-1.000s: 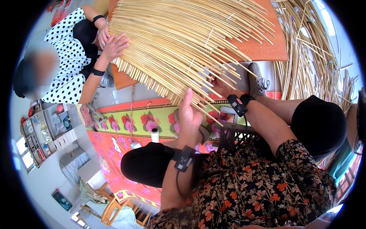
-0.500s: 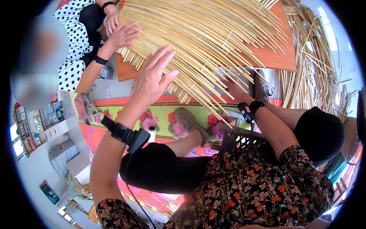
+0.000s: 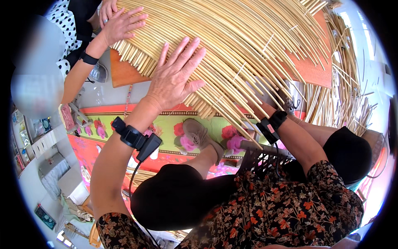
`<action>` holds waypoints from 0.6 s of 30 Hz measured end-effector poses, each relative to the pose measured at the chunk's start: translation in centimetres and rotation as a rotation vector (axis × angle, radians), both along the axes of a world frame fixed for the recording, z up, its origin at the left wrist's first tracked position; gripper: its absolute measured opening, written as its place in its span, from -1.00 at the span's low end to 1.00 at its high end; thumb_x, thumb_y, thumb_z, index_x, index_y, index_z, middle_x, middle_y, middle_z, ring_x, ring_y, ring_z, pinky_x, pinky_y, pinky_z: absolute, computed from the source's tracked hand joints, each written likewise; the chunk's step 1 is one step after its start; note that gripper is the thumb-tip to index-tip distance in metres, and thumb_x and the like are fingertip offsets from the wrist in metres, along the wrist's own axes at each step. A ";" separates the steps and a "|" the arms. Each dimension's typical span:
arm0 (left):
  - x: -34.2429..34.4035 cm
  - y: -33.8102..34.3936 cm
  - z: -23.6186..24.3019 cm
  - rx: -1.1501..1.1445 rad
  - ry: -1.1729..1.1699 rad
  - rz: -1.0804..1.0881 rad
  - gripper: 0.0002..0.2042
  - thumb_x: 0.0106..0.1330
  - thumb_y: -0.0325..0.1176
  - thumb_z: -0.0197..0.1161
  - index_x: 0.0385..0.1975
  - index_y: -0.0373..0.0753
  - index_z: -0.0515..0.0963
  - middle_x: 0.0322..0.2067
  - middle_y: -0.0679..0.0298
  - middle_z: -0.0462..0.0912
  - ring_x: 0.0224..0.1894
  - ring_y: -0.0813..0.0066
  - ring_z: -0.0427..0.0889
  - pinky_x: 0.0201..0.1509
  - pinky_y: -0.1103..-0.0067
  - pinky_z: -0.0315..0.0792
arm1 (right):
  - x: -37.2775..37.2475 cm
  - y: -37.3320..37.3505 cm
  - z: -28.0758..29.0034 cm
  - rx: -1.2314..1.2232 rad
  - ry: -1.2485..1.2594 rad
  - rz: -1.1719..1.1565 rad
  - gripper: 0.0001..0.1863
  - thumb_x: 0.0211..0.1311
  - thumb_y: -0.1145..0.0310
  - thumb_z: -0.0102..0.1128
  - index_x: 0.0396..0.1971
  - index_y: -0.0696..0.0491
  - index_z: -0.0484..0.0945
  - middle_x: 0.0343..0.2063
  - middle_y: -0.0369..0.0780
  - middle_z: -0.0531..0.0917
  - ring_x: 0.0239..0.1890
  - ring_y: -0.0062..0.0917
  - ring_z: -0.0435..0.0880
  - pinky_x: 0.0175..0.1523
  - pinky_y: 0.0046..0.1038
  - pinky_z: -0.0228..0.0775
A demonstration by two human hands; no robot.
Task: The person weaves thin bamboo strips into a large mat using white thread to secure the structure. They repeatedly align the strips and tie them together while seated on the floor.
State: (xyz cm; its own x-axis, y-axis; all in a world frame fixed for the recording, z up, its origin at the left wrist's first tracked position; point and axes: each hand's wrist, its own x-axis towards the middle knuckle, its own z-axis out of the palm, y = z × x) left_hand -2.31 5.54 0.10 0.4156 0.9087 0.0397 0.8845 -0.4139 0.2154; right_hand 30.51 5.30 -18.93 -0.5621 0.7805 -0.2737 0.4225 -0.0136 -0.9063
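A broad fan of pale bamboo strips [image 3: 232,54], bound here and there by thin cross-ties, spreads across the upper part of the view, lying partly on an orange-brown board [image 3: 124,72] and partly overhanging the person's lap. The person's left hand [image 3: 176,79] lies flat on the near edge of the strips, palm down and fingers spread wide, so its grip is fully open and closed around nothing. The right hand [image 3: 259,108] reaches in under the overhanging strips; only the wrist and a little of the hand show, so I cannot tell how its grip stands or whether it holds anything. Each wrist carries a black band, the left one [image 3: 134,139] with a small box and a cable trailing down, the right one [image 3: 270,124] close against the strip ends. Just below the strips, the person's foot in a tan shoe [image 3: 199,135] rests on a flowered mat [image 3: 99,124] of green and red. To the right, more loose strips [image 3: 344,87] stand bundled, well apart from the left hand. At the far left edge of the fan, another person in a dotted top [image 3: 66,16] presses a hand [image 3: 120,25] flat on the strips, fingers spread, beside the board's corner.
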 end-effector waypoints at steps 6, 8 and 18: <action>-0.4 -0.2 0.0 0.020 -0.036 0.018 -0.37 0.45 0.07 0.06 0.50 0.09 0.26 0.55 0.37 0.16 0.58 0.28 0.09 0.62 0.03 -0.15 | -0.1 -0.3 0.3 -0.025 -0.029 0.006 -0.75 0.48 0.23 0.12 -0.03 0.02 0.65 -0.29 -0.28 0.64 -0.38 -0.62 0.57 -0.26 -0.47 0.45; -0.4 -0.2 0.1 0.009 -0.043 0.022 -0.38 0.46 0.03 0.02 0.50 0.03 0.27 0.55 0.31 0.16 0.58 0.21 0.09 0.61 0.01 -0.18 | 0.0 -0.3 0.4 -0.030 -0.036 0.006 -0.75 0.47 0.23 0.12 -0.03 0.02 0.65 -0.28 -0.27 0.64 -0.37 -0.61 0.57 -0.25 -0.46 0.45; -0.3 -0.4 0.0 0.023 -0.024 0.030 -0.37 0.43 -0.02 0.07 0.51 0.03 0.26 0.55 0.32 0.15 0.59 0.25 0.08 0.62 0.00 -0.21 | 0.1 -0.7 0.6 -0.045 -0.046 0.019 -0.74 0.45 0.22 0.15 -0.02 0.02 0.65 -0.26 -0.26 0.65 -0.35 -0.58 0.59 -0.23 -0.44 0.46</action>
State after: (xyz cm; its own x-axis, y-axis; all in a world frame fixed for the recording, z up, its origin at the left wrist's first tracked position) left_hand -2.59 5.16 0.13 0.3868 0.9194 0.0706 0.8912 -0.3924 0.2275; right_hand 30.60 4.60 -18.37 -0.5625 0.7560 -0.3348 0.4646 -0.0459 -0.8843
